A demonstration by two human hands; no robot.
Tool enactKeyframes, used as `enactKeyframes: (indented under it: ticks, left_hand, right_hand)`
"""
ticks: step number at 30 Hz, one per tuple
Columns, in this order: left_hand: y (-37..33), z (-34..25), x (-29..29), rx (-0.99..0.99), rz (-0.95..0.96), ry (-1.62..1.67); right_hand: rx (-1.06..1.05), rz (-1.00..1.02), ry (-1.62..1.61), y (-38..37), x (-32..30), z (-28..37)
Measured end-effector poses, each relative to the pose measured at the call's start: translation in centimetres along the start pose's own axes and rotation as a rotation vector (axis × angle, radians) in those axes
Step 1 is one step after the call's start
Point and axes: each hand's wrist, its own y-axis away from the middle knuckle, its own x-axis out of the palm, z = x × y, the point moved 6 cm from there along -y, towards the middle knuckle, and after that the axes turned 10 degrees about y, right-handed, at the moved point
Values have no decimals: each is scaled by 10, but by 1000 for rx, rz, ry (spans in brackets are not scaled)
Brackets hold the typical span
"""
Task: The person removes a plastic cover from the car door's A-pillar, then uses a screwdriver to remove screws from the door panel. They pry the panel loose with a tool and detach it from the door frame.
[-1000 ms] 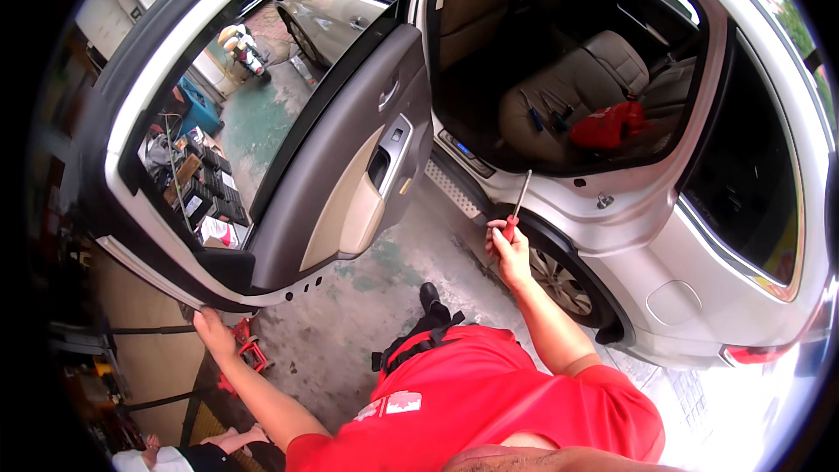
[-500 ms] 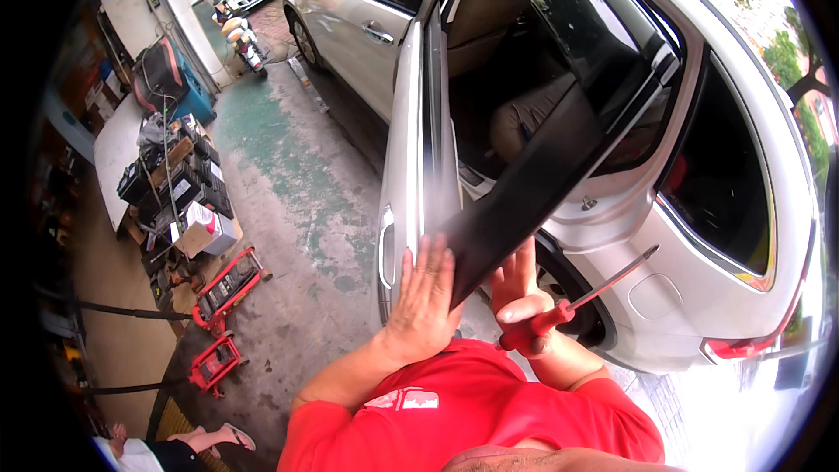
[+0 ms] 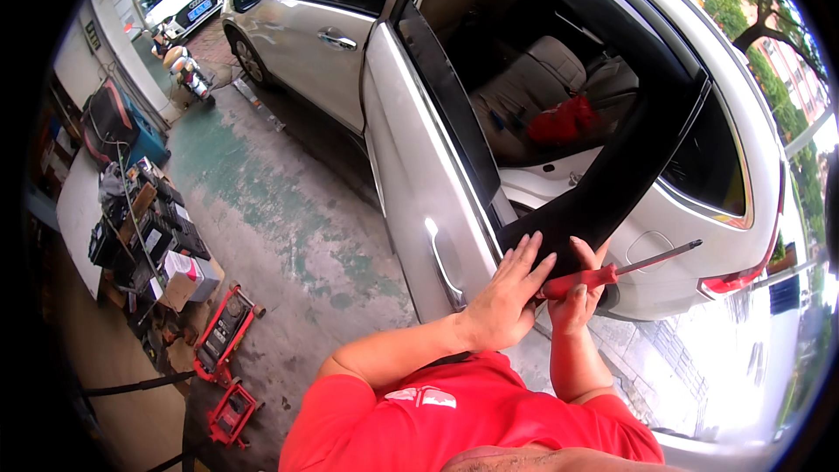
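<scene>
The rear side door (image 3: 437,201) of a white car stands ajar in front of me, its window opening showing the seats inside. My left hand (image 3: 505,299) lies with fingers stretched against the lower end of the door's wide black pillar section (image 3: 616,183). On the other side of that end is my right hand (image 3: 577,297), thumb and fingers wrapped round a screwdriver (image 3: 587,281) with a red handle. Its long shaft points right, clear of the car body. Part of the handle is hidden behind my left hand.
A chrome door handle (image 3: 444,267) is left of my hands. Red floor jacks (image 3: 225,332) stand on the concrete at left, beside piled batteries and boxes (image 3: 157,236). A scooter (image 3: 185,70) is parked farther off. Inside the car, a red bag (image 3: 561,121) lies on the seat.
The door has swung, so its outer panel and window opening show more broadly. Both hands have moved right and slightly up along with the black pillar section. The view has shifted too.
</scene>
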Motion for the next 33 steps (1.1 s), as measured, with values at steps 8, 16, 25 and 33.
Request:
enactKeyframes:
  ticks: [8,16,25,33]
  left_hand:
    - [10,-26,-33,14,-22,431]
    - [0,-19,-41,-259,256,570]
    - [103,52,-91,-489,69,1249]
    - [178,122,-174,-778,-142,985]
  right_hand:
    - [-156,30,308,2,19,24]
    - [53,83,1,16,20,15]
    - [242,-173,-405,8,25,10]
    - [563,-66,-393,96,22,-45]
